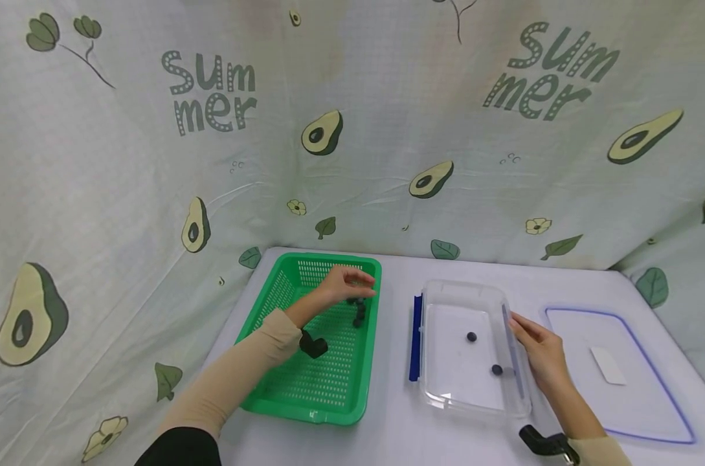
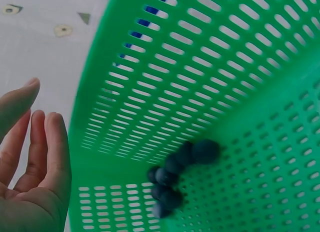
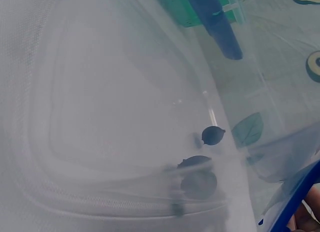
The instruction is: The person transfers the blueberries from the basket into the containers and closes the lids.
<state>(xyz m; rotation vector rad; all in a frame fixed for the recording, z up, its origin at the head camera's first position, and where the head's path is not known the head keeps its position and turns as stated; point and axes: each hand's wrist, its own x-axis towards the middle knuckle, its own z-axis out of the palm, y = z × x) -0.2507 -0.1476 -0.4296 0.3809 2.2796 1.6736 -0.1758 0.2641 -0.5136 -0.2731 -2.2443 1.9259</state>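
My left hand (image 1: 349, 285) is over the far right part of a green plastic basket (image 1: 366, 382), its fingers loosely bent and apart from the thumb. Nothing lies between them in the left wrist view. Several blueberries (image 2: 206, 151) are bunched in a corner of the basket below that hand. To the right stands a clear plastic container (image 1: 454, 323), its right side gripped by my right hand (image 1: 540, 353). Two blueberries (image 1: 471, 336) lie apart on its floor. In the right wrist view, fingertips (image 3: 306, 218) show behind the container's blue latch (image 3: 300, 194).
A clear lid with a blue seal (image 1: 626, 317) lies flat at the right, a white rectangle (image 1: 608, 366) within its outline. Another blue latch (image 1: 415, 340) hangs out from the container's left side. Behind the white table (image 1: 395, 310) hangs a patterned curtain (image 1: 364, 188).
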